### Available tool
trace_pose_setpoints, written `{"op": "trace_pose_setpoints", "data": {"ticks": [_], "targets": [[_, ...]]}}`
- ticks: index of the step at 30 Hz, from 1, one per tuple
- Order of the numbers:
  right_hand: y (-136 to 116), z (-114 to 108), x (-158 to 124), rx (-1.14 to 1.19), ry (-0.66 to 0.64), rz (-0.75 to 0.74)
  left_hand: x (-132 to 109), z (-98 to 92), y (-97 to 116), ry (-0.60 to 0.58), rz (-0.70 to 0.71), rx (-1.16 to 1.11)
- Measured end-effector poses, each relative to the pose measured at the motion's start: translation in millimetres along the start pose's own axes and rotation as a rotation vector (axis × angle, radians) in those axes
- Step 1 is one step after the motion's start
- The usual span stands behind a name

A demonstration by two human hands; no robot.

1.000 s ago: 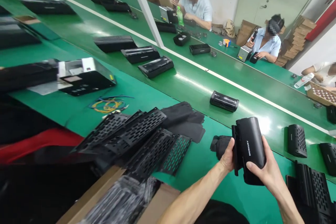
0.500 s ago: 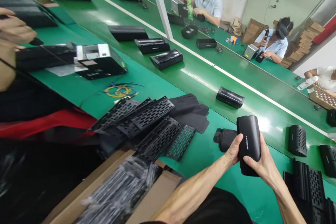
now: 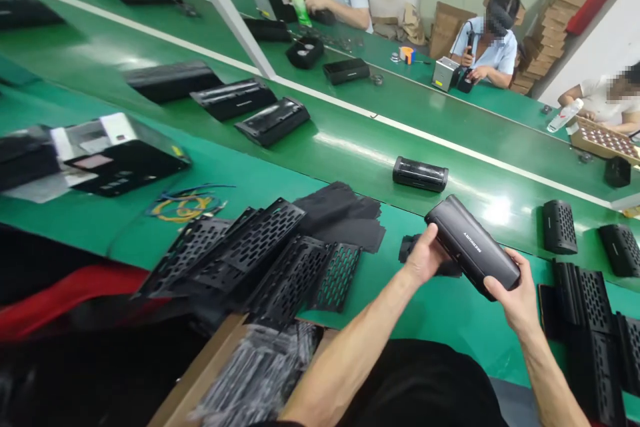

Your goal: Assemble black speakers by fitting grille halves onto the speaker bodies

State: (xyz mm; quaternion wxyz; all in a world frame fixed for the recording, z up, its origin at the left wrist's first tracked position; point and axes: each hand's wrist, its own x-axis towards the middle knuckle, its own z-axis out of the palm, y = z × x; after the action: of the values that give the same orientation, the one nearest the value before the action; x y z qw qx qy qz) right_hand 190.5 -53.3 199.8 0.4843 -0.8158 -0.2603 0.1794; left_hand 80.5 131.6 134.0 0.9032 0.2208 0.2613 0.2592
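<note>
My left hand (image 3: 425, 255) and right hand (image 3: 511, 285) are closed around opposite ends of a black speaker body (image 3: 473, 247), tilted above the green desk (image 3: 450, 337), just beside a dark foam piece (image 3: 413, 248), near perforated black grille panels (image 3: 280, 267).

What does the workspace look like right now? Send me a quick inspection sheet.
Surface: green belt, running across the view.
Job's things: black speaker housing, held tilted above the belt; perforated black grille panels piled beside it.
Clutter: black fabric sheets beside the panels; cardboard box of bagged parts at the near edge.
Hands: left hand grips one end of the housing, right hand the other.
Cables: yellow and blue wires lie loose on the belt, away from the hands.
Surroundings: seated co-worker at the far side; stacked flattened cartons behind.
</note>
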Motion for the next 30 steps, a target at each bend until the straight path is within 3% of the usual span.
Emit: {"op": "trace_pose_setpoints", "data": {"ticks": [2,5,7,12,17,20,23,25,27,30], "targets": [[12,-18,2,0.102,-0.127,0.084,2,-21.9,35,-0.078,0.130,0.265],[27,-28,-6,0.206,-0.278,0.167,3,-39.8,73,-0.369,0.038,0.598],[30,-25,-16,0.217,-0.302,0.173,-2,-43.0,79,-0.445,0.003,0.694],[25,-13,-38,0.085,-0.212,0.154,-22,-45.1,56,-0.337,0.069,0.747],[31,-22,-33,0.219,-0.242,0.251,-37,-46.3,34,-0.204,0.058,0.711],[31,-35,-24,0.262,-0.307,0.270,-46,-42.8,24,-0.116,0.055,0.598],[29,-30,-26,0.394,-0.199,0.140,-55,-35.7,7,-0.047,0.048,0.342],[26,-13,-32,0.450,-0.155,0.061,-61,-30.9,-9,-0.041,-0.018,0.155],[24,6,-37,0.362,-0.201,0.046,-64,-29.4,-24,-0.094,-0.158,0.082],[21,11,-33,0.121,-0.203,0.021,-63,-34.7,-29,-0.184,-0.305,0.248]]}}
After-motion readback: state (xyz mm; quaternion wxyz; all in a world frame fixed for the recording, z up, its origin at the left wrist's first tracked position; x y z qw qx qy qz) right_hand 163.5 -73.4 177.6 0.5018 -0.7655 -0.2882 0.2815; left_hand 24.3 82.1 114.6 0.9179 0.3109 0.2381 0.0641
